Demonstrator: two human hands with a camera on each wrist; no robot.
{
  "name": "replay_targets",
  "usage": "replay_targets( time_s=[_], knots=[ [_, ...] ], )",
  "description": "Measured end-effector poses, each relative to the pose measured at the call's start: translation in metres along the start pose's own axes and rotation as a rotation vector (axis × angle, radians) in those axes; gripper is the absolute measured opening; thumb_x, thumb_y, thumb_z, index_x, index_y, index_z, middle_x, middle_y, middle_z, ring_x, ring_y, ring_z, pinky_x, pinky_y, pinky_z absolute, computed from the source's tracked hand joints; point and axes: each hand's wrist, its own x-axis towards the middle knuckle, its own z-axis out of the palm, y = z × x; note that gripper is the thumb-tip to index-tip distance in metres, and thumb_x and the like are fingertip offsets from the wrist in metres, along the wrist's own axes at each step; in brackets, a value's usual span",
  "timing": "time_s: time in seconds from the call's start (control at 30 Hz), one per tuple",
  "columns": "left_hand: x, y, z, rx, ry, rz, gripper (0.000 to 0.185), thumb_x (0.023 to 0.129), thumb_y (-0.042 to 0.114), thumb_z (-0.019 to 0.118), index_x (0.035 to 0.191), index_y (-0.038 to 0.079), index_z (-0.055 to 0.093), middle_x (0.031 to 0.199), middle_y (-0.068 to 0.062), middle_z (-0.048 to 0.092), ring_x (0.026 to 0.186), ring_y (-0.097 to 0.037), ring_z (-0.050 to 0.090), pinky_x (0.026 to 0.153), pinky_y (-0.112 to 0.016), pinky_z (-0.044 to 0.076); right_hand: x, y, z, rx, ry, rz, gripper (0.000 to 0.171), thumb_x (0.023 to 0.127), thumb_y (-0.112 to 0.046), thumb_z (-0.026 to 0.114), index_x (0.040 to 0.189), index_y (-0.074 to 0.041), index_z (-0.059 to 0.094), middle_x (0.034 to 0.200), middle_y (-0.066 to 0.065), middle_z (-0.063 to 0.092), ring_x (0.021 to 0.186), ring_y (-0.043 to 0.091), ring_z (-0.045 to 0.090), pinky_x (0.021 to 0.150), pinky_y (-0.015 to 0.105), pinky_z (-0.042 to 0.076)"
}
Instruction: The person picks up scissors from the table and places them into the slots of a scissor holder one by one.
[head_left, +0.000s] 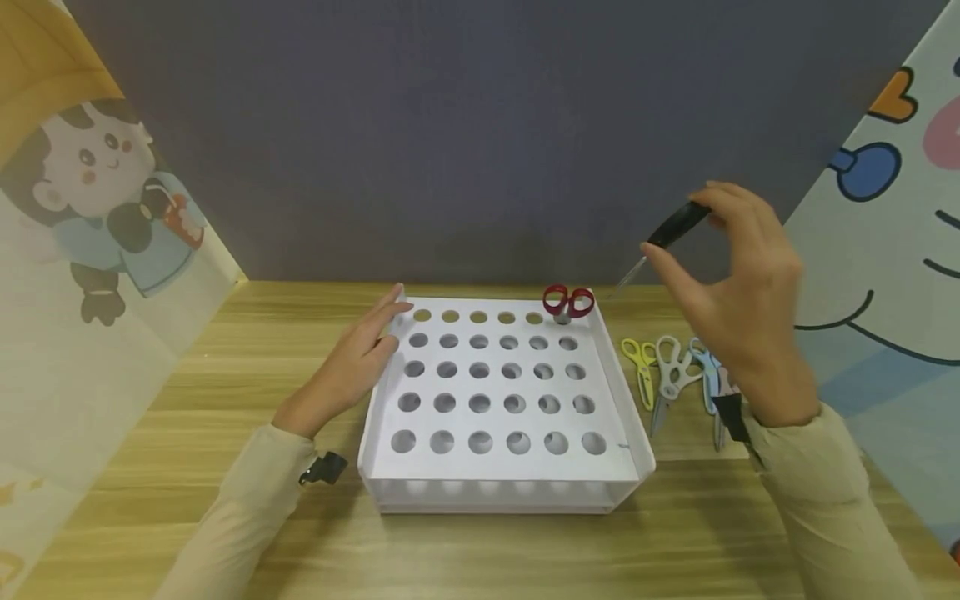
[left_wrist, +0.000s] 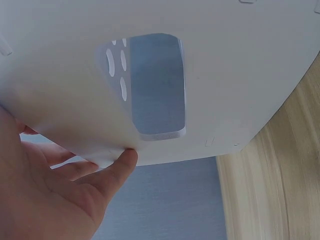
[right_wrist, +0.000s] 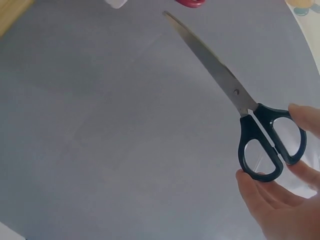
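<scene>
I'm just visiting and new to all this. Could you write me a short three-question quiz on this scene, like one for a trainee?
1. What does the right hand hold?
a) yellow scissors
b) dark-handled scissors
c) blue scissors

2. True or false: the left hand is touching the white rack.

3. Fill in: the red scissors stand at the right end of the rack's ____ row.

Key: 1. b; 2. true; 3. back

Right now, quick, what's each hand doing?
Left hand: closed, gripping the edge of the white hole-punched rack.
Right hand: closed, holding dark-handled scissors by the handles.
</scene>
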Motion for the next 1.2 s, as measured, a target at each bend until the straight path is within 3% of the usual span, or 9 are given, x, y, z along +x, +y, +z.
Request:
replay_targets(
  time_s=[0.23,0.4,0.63,0.87,1.2],
  knots=[
    [0.000,0.000,0.000,0.000,0.005,0.009,0.047,0.095,0.004,0.042,0.141,0.001,0.050,0.164,-0.003,0.021,0.151,-0.027,0.019,0.122,-0.050,0.017,0.011,-0.011,0.014,0.071,0.060,0.006,0.052,0.077,-0.014,0.086,0.121,0.000,0.063,0.130,0.015,0.062,0.116,0.034,0.060,0.098,0.037,0.050],
    [0.000,0.000,-0.001,-0.001,0.005,0.001,0.047,0.096,0.004,0.042,0.142,0.002,0.050,0.164,-0.001,0.021,0.151,-0.026,0.018,0.122,-0.049,0.017,0.020,-0.017,0.026,0.115,0.018,-0.026,0.052,0.077,-0.012,0.086,0.121,0.001,0.062,0.131,0.017,0.061,0.117,0.033,0.059,0.098,0.038,0.050],
    [-0.001,0.001,0.000,-0.009,0.002,-0.008,0.046,0.096,0.004,0.042,0.142,0.003,0.050,0.165,-0.001,0.020,0.151,-0.024,0.018,0.122,-0.049,0.016,0.026,-0.019,0.042,0.111,-0.098,-0.137,0.054,0.084,-0.017,0.080,0.128,0.004,0.056,0.136,0.020,0.057,0.124,0.032,0.056,0.104,0.043,0.047],
    [-0.003,0.002,0.002,-0.015,0.004,-0.015,0.045,0.096,0.004,0.043,0.141,0.003,0.050,0.165,-0.001,0.020,0.151,-0.025,0.019,0.122,-0.048,0.017,0.025,-0.024,0.061,0.148,-0.257,-0.075,0.054,0.086,-0.022,0.078,0.132,-0.004,0.056,0.144,0.013,0.052,0.134,0.029,0.050,0.107,0.048,0.044],
    [-0.002,0.002,0.001,-0.008,0.000,-0.011,0.046,0.097,0.005,0.042,0.142,0.003,0.050,0.165,-0.001,0.019,0.151,-0.026,0.019,0.122,-0.048,0.017,0.020,-0.029,0.088,0.144,-0.388,-0.165,0.056,0.088,-0.030,0.076,0.132,-0.004,0.054,0.140,0.015,0.056,0.131,0.034,0.051,0.106,0.053,0.042]
  ],
)
